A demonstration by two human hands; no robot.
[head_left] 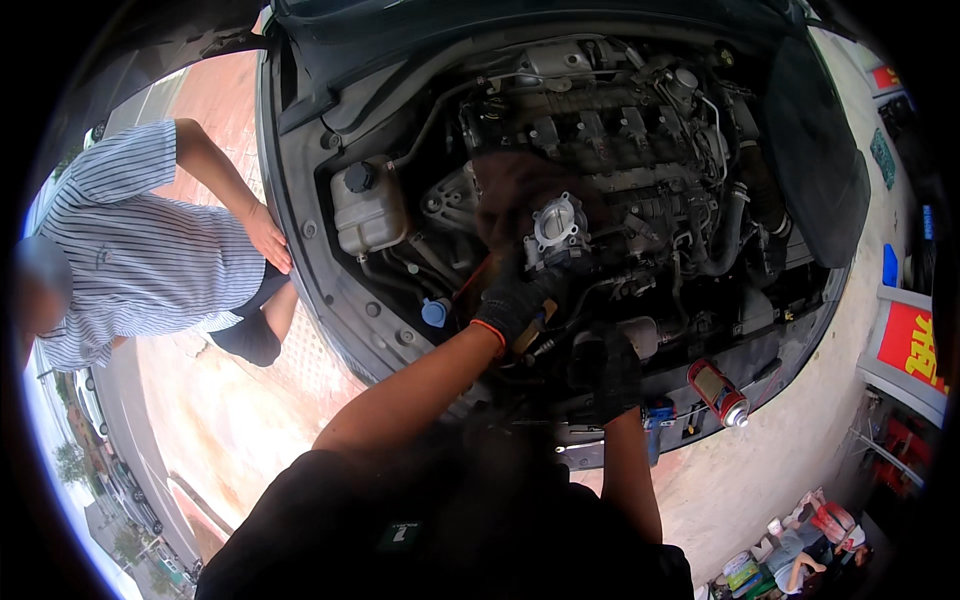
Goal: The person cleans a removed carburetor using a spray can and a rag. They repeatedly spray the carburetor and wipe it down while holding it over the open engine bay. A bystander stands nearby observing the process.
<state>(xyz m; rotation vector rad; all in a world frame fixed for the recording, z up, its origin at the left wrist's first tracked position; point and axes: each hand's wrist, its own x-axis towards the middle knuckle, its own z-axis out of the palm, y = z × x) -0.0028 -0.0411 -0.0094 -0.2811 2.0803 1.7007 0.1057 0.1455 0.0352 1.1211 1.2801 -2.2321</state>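
My left hand (512, 305), in a dark glove with an orange cuff, reaches over the open engine bay. Its fingers are wrapped round a silver throttle body (558, 222), whose round plate faces up. The grip is partly lost in shadow. Lower and to the right, my right hand (608, 378), also in a dark glove, is at the front of the bay. Its fingers blend into the dark parts, so whether they hold anything is hidden. Behind the throttle body lies the dark engine (600, 130) with its hoses and pipes.
A coolant tank (370, 215) with a black cap stands at left, near a blue cap (434, 312). A red spray can (718, 393) lies on the front edge. A person in a striped shirt (150, 230) rests a hand by the fender. Other people (815, 545) are at lower right.
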